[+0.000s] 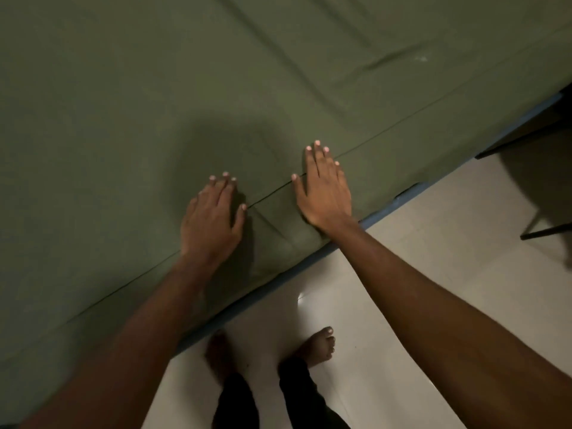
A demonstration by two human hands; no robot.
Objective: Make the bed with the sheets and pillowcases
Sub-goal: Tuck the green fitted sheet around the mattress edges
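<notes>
An olive-green sheet (pixel 130 113) covers the bed and fills most of the view. It hangs over the near edge, where a thin blue strip of mattress (pixel 399 201) shows below it. My left hand (pixel 213 215) lies flat on the sheet near that edge, fingers straight. My right hand (pixel 323 190) lies flat beside it, a little further up, its fingers across a long seam line (pixel 402 125) in the cloth. Soft creases run over the sheet at the upper right. No pillowcase is in view.
Pale glossy floor tiles (pixel 433 243) lie along the bed's near side, where my bare feet (pixel 318 348) stand. Dark furniture legs (pixel 544 232) stand at the right edge, close to the bed's corner.
</notes>
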